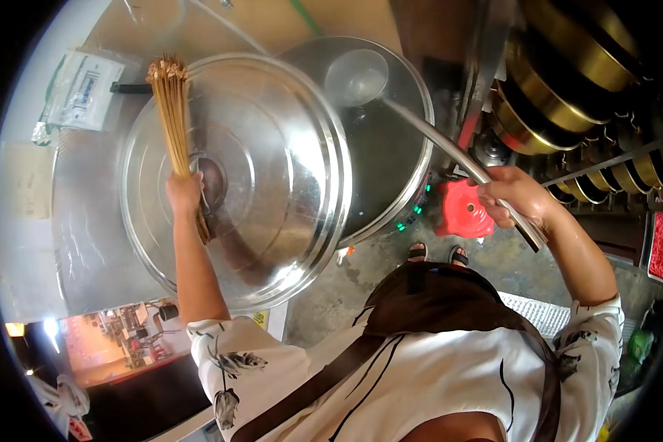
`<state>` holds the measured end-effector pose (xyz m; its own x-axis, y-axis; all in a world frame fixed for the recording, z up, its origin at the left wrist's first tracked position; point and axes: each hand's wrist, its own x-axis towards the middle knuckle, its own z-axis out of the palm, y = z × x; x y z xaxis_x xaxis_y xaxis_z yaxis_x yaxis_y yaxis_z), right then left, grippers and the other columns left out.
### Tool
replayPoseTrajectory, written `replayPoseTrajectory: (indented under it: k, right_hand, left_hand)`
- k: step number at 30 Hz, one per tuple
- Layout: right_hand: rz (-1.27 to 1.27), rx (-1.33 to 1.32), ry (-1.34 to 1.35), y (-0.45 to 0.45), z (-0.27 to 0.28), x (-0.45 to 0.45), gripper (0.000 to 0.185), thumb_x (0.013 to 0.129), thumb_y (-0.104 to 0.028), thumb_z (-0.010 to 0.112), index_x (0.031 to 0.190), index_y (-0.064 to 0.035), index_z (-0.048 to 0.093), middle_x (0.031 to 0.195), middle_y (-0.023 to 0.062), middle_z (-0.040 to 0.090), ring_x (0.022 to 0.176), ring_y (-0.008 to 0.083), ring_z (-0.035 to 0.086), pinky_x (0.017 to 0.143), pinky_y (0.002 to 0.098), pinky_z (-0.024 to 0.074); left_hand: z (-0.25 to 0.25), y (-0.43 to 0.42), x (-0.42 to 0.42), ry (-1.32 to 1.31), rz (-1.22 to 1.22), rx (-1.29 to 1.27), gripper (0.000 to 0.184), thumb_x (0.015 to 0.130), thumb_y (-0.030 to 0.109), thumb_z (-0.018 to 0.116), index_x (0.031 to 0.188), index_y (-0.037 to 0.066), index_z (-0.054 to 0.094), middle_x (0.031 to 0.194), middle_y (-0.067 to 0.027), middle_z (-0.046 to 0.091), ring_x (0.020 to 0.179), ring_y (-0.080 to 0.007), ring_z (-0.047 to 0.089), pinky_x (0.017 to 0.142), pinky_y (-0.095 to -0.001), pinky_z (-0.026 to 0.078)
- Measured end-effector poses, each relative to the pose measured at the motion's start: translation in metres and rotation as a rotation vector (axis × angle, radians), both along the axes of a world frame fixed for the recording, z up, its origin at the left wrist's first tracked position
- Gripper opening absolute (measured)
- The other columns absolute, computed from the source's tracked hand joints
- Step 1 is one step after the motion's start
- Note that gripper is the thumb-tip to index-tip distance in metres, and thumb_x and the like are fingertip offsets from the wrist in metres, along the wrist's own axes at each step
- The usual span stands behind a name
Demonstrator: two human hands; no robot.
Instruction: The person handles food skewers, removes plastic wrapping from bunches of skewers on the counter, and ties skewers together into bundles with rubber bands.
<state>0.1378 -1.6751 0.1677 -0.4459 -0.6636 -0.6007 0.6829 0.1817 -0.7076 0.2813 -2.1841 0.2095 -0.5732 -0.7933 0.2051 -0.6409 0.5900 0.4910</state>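
Observation:
My left hand (pixel 184 193) is wrapped around a bamboo whisk brush (pixel 171 121), a bundle of thin sticks with its frayed end pointing away from me. It hovers over or rests on a big round metal lid (pixel 287 184) beside the lid's knob; I cannot tell which. The lid covers the left part of a wide steel pot (pixel 424 99) with dark liquid inside. On the right, my right hand (pixel 514 195) grips the long metal handle of a ladle (pixel 357 76). Its bowl is over the pot's uncovered far side; whether it touches the liquid is unclear.
Several brass-coloured pans (pixel 567 88) hang at the right. A red plastic stool (pixel 465 210) stands on the floor between the pot and my right arm. Green indicator lights (pixel 411 214) glow below the pot rim. A plastic packet (pixel 92 88) lies at the far left.

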Motion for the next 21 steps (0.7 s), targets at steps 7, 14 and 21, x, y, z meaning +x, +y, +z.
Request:
replayPoseTrajectory:
  k: [7, 14, 21]
  right_hand:
    - [0.006, 0.113, 0.136, 0.002, 0.017, 0.020, 0.019, 0.079, -0.004, 0.051, 0.095, 0.0048, 0.047, 0.059, 0.0034, 0.043, 0.042, 0.0097, 0.040, 0.035, 0.0252, 0.0313]
    - [0.313, 0.603, 0.827, -0.009, -0.007, 0.014, 0.025, 0.078, -0.009, 0.052, 0.096, 0.0078, 0.046, 0.066, 0.0200, 0.059, 0.057, 0.0287, 0.060, 0.053, 0.0363, 0.0468]
    - [0.327, 0.646, 1.307, -0.014, -0.046, 0.007, 0.025, 0.077, -0.011, 0.054, 0.092, 0.0082, 0.046, 0.070, 0.0241, 0.059, 0.060, 0.0302, 0.061, 0.055, 0.0366, 0.0477]
  left_hand:
    - [-0.001, -0.003, -0.001, -0.013, -0.010, 0.021, 0.013, 0.071, 0.007, 0.062, 0.077, -0.003, 0.054, 0.060, -0.0089, 0.058, 0.054, -0.0172, 0.058, 0.051, -0.0311, 0.044]
    - [-0.001, -0.004, -0.007, -0.050, -0.029, -0.031, 0.017, 0.069, 0.010, 0.064, 0.078, -0.003, 0.054, 0.059, -0.0103, 0.058, 0.055, -0.0186, 0.059, 0.054, -0.0321, 0.044]
    - [0.002, -0.002, -0.012, -0.050, -0.056, -0.046, 0.020, 0.069, 0.009, 0.064, 0.082, -0.004, 0.056, 0.060, -0.0114, 0.059, 0.056, -0.0199, 0.060, 0.055, -0.0324, 0.045]
